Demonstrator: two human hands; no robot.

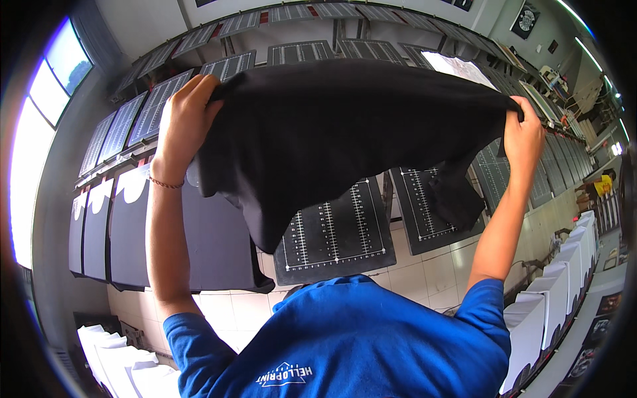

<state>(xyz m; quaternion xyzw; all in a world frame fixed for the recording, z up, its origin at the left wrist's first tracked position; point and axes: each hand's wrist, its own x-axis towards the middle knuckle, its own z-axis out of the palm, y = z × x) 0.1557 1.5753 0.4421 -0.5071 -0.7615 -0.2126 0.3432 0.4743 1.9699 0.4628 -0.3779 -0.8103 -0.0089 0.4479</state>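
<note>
While both arms are raised, findings read as follows
Garment: one black shirt (345, 126), held spread in the air above the printing pallets (335, 232), touching none of them
Left hand (186, 119): closed on the shirt's left edge, cloth bunched inside the fist
Right hand (524, 136): closed on the shirt's right edge, pinched between thumb and fingers
Handling, judged: light and limp; the cloth sags between the two grips and a sleeve (458, 192) hangs loose below, so it keeps no shape of its own
Fragility, judged: none; it is likely to crease or fold over itself rather than suffer damage
Slip, judged: low; knit cloth bunches readily in a fist
Hold points, judged: two opposite edges, well apart, keep it open; a single grip would let it collapse
Count, bare pallets with white ruler marks: three clearly below the shirt, more in the far rows, number not certain
Count, pallets already dressed in dark shirts (106, 232): about four at left
Count, white pieces (551, 298): a row at right, another stack at lower left, exact number not readable
</note>
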